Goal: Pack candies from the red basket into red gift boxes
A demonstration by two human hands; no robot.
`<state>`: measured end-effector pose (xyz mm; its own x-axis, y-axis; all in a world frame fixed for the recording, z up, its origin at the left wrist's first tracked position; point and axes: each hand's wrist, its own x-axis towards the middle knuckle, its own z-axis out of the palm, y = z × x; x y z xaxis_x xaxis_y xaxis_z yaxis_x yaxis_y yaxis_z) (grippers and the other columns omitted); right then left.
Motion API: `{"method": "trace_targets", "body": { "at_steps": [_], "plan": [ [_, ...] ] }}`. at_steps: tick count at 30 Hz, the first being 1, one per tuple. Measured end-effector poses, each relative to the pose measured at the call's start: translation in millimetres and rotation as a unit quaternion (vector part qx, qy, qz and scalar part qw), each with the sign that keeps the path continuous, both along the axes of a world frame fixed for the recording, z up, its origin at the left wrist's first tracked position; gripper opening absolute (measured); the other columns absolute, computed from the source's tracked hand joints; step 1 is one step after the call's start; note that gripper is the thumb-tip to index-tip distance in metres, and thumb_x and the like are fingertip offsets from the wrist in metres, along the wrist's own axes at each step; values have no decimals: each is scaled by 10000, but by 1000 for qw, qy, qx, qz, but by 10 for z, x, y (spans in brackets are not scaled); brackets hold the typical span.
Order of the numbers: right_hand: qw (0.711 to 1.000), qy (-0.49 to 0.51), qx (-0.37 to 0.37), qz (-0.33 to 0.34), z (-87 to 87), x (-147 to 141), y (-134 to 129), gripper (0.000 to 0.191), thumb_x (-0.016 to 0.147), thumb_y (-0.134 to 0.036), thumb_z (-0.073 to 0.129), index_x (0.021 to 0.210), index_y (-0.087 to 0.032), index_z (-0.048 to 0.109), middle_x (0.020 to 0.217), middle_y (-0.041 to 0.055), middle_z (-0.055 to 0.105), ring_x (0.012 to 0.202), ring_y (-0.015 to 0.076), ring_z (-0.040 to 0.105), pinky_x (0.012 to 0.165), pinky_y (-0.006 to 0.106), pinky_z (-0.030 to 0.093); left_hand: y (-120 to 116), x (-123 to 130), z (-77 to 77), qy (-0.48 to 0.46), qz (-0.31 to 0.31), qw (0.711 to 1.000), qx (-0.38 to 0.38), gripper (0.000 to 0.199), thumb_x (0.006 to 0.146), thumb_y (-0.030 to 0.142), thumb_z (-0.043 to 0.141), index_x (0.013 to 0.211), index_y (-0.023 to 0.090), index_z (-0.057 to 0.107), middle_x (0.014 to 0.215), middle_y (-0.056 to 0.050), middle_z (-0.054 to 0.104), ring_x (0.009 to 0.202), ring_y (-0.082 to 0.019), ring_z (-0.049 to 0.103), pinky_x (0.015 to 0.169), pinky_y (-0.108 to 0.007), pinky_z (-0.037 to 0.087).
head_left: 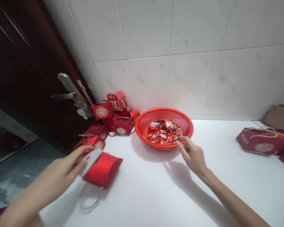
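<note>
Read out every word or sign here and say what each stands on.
"歡喜": top flap of the rear box
"囍": that box's front
"乔迁之喜": box to its left
Too small or blurred: candy wrappers, far-right box, other boxes' emblems

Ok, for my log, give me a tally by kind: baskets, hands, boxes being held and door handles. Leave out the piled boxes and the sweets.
Red basket: 1
Hands: 2 (left hand, right hand)
Held red box: 1
Door handle: 1
Total: 5
</note>
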<state>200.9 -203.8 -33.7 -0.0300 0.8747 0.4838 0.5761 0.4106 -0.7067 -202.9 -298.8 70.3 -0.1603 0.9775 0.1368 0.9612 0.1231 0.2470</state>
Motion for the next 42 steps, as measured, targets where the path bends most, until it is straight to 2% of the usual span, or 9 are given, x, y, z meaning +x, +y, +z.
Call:
{"method": "trace_targets", "body": {
  "at_steps": [5, 8, 11, 15, 19, 24, 27, 36, 42],
  "plan": [
    [977, 17, 144, 156, 208, -147, -262, 218, 985, -252, 538, 1172, -188, 631, 881, 59, 706, 707, 148, 660, 645, 263, 555, 399, 1093, -4, -60, -206, 976, -44, 304, 975, 404, 361, 970, 232, 611, 737, 2, 682, 641, -190, 613, 629, -256, 439],
    [969, -13, 137, 207, 277, -171, -342, 239, 975, -259, 565, 1186, -217, 670, 1220, 138, 657, 1135, 228, 649, 901, 364, 581, 585, 1472, -83, -106, -299, 947, -44, 297, 957, 252, 380, 787, 217, 621, 762, -1, 693, 687, -171, 610, 659, -253, 432],
    [971, -55, 88, 216, 276, -118, -348, 173, 967, -282, 581, 1020, -222, 734, 1326, 148, 607, 1247, 268, 593, 991, 433, 547, 729, 1665, -167, -156, -345, 925, -39, 330, 940, 151, 393, 935, 231, 714, 953, -3, 767, 841, -175, 676, 764, -255, 470],
    [969, -90, 41, 227, 255, -46, -335, 194, 949, -269, 601, 826, -194, 731, 1363, 162, 588, 1253, 288, 586, 991, 454, 541, 847, 1738, -260, -187, -363, 911, -60, 374, 959, 140, 413, 1095, 248, 745, 1132, -7, 773, 1012, -188, 702, 869, -262, 487],
    [964, -82, 34, 252, 283, -58, -374, 259, 950, -228, 582, 726, -185, 705, 1357, 145, 601, 1185, 264, 608, 955, 426, 546, 868, 1787, -337, -164, -342, 924, -55, 329, 973, 234, 454, 1083, 258, 763, 1045, -13, 790, 931, -205, 711, 803, -272, 493],
    [948, -85, 24, 306, 288, -97, -450, 255, 932, -257, 627, 703, -181, 708, 1033, 98, 667, 936, 197, 610, 824, 342, 525, 813, 1929, -466, -109, -275, 954, -50, 236, 937, 339, 536, 904, 265, 758, 918, -1, 781, 826, -216, 701, 697, -279, 466],
    [932, -133, -23, 335, 254, -110, -461, 299, 929, -293, 648, 656, -177, 683, 848, 48, 619, 774, 153, 561, 756, 306, 484, 791, 1946, -515, -112, -255, 959, -51, 197, 881, 324, 592, 997, 262, 739, 1023, -18, 775, 917, -247, 703, 750, -303, 485],
    [893, -318, -16, 318, 292, -211, -480, 134, 925, -254, 577, 956, -224, 704, 801, 19, 556, 697, 154, 452, 692, 295, 316, 850, 1627, -292, -267, -329, 879, -218, 582, 788, 160, 498, 1349, 199, 648, 1342, -42, 686, 1038, -236, 692, 823, -289, 556],
    [876, -391, 22, 281, 342, -206, -506, 143, 895, -350, 580, 887, -211, 614, 781, 19, 572, 631, 156, 432, 662, 313, 276, 825, 1480, -276, -245, -373, 865, -230, 696, 753, 130, 533, 1435, 260, 570, 1467, -9, 587, 1244, -257, 610, 1017, -336, 508]
  ]
}}
